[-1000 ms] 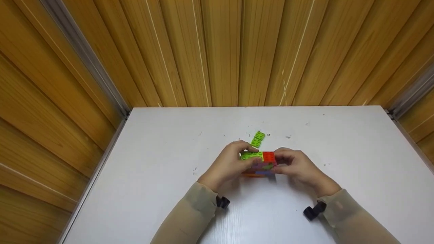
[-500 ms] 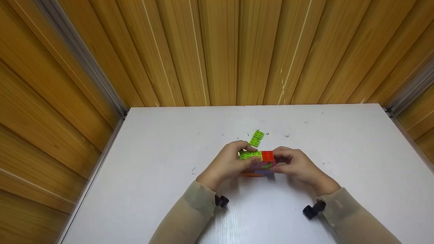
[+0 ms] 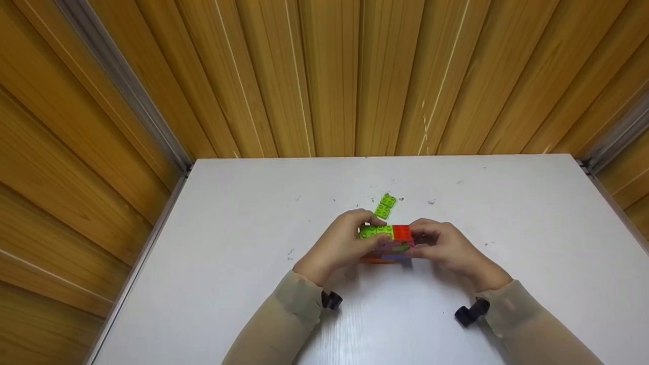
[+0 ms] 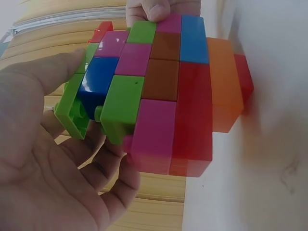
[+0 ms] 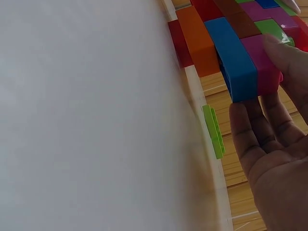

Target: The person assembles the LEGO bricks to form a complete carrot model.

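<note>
A building-block structure of multicoloured toy bricks (image 3: 402, 232) stands on the table in the middle of the head view, with green and red bricks on top. My left hand (image 3: 338, 244) grips its upper left part, thumb on the near side of the green top bricks and fingers behind. The left wrist view shows rows of pink, brown and red bricks (image 4: 195, 106) stepping outward. My right hand (image 3: 448, 249) holds the right end, thumb against a pink brick (image 5: 260, 57) and fingers on the far side. The structure's far face is mostly hidden.
Just behind the structure lie two flat green bricks (image 3: 385, 206), end to end. Small dark marks dot the white table (image 3: 243, 218). A wood-patterned panel wall (image 3: 329, 76) rises at the table's far edge. Black straps with small cylinders (image 3: 471, 312) sit at both wrists.
Both hands keep the same hold on the structure, which stays in place. Only the head view shifts slightly.
</note>
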Demonstrator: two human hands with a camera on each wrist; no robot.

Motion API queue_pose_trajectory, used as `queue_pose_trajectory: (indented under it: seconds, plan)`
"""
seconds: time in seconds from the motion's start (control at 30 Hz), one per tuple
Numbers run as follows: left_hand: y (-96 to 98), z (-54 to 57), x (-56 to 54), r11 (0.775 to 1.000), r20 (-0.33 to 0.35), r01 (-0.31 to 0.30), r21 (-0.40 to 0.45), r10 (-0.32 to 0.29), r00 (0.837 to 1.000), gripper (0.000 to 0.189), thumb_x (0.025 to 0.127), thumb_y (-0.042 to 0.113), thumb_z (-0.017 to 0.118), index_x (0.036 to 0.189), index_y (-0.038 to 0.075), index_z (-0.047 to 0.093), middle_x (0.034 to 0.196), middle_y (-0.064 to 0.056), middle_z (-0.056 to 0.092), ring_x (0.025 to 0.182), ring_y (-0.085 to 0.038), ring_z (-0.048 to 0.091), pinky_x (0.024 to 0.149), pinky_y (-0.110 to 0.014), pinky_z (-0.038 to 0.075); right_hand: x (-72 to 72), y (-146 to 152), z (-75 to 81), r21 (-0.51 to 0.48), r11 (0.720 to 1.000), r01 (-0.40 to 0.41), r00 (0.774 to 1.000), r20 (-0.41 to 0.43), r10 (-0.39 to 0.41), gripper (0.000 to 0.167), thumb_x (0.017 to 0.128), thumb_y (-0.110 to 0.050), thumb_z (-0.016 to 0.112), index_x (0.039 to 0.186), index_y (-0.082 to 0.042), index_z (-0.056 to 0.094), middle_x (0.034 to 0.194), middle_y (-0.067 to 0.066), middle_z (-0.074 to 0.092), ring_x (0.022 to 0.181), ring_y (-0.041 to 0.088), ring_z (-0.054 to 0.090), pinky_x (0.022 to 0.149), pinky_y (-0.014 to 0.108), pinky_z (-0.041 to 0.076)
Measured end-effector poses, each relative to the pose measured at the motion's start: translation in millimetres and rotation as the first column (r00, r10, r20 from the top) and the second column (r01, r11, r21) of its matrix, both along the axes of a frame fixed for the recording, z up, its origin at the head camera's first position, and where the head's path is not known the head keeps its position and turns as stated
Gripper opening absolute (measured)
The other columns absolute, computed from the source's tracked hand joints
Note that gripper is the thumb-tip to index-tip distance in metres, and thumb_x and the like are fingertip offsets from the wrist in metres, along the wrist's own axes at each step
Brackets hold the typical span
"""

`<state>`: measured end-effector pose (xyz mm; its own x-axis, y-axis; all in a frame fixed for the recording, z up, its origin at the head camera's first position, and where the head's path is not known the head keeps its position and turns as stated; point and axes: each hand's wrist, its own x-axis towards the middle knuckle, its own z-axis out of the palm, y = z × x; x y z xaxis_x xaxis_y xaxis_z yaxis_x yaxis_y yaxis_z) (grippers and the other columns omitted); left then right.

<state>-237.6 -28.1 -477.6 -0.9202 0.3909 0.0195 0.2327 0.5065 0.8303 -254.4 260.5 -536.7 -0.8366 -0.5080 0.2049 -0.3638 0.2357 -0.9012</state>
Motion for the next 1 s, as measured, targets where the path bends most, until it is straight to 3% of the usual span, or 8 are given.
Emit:
queue_pose_trajectory:
  seconds: [0.23,0.47,0.57,0.63,0.73,0.87,1.0]
  plan:
    - [-3.3,-0.6,-1.4,1.0,0.014,0.021,0.022,-0.021,1.0,0.028,0.101,0.043,0.087,0.123,0.027,0.081,0.128,0.011,0.076,0.12,-0.013,0.065,0.117,-0.044,0.054,0.3,-1,1.2,-0.024,1.0,-0.015,0.998,0.062,0.016,0.035,0.095,0.002,0.086,0.13,0.001,0.08,0.125,-0.01,0.077,0.119,0.004,0.072,0.102,0.025,0.064]
    - [-4.8,-4.1,-8.4,0.998,0.003,0.065,0.014,-0.065,0.998,0.027,0.102,0.043,0.086,0.124,0.028,0.081,0.129,0.011,0.076,0.116,-0.013,0.064,0.111,-0.042,0.055,-0.5,0,0.2,-0.049,0.998,-0.038,0.999,0.034,0.04,0.034,0.096,0.007,0.083,0.129,0.01,0.076,0.123,-0.017,0.077,0.116,0.002,0.072,0.099,0.023,0.064]
    - [-7.2,-5.2,-19.1,0.992,-0.002,0.122,-0.023,-0.122,0.992,0.029,0.102,0.047,0.085,0.123,0.027,0.081,0.126,0.011,0.075,0.114,-0.013,0.063,0.106,-0.039,0.054,-1.6,0,-1.3,-0.043,0.998,-0.037,0.999,0.028,0.039,0.034,0.095,0.006,0.084,0.129,0.008,0.077,0.123,-0.017,0.077,0.117,0.001,0.072,0.1,0.023,0.063]
    - [-9.7,-4.0,-28.9,0.986,0.004,0.165,-0.039,-0.165,0.986,0.032,0.104,0.052,0.079,0.123,0.027,0.081,0.125,0.01,0.076,0.115,-0.013,0.063,0.104,-0.039,0.055,-2.2,-1,-2.2,-0.038,0.999,-0.032,0.999,0.031,0.033,0.033,0.095,0.005,0.084,0.128,0.004,0.079,0.123,-0.01,0.079,0.117,0.002,0.072,0.101,0.024,0.063]
    - [-13.3,-1.6,-43.9,0.98,0.046,0.189,-0.053,-0.187,0.981,0.045,0.111,0.061,0.063,0.131,0.024,0.079,0.132,0.005,0.077,0.126,-0.017,0.066,0.114,-0.046,0.055,-2.6,-2,-2.9,-0.039,0.999,-0.025,0.998,0.057,0.027,0.033,0.095,0.004,0.085,0.127,0.0,0.08,0.126,0.002,0.079,0.118,0.005,0.073,0.1,0.026,0.065]
    - [-14.5,-4.6,-64.7,0.987,0.117,0.137,-0.088,-0.127,0.985,0.068,0.115,0.071,0.041,0.142,0.018,0.074,0.146,-0.004,0.074,0.141,-0.029,0.066,0.126,-0.059,0.05,-2.0,-4,-2.7,-0.027,1.0,-0.005,0.996,0.093,0.007,0.035,0.095,0.001,0.086,0.129,-0.003,0.081,0.13,0.01,0.078,0.119,0.006,0.072,0.101,0.027,0.065]
    - [-11.4,-13.9,-84.6,0.982,0.124,0.075,-0.173,-0.054,0.991,0.063,0.114,0.069,0.049,0.143,0.019,0.074,0.149,-0.005,0.072,0.146,-0.03,0.063,0.13,-0.058,0.047,-1.8,-4,-1.5,-0.008,1.0,0.003,0.995,0.105,-0.002,0.036,0.095,-0.002,0.087,0.131,-0.004,0.081,0.132,0.011,0.078,0.12,0.005,0.071,0.102,0.026,0.064]
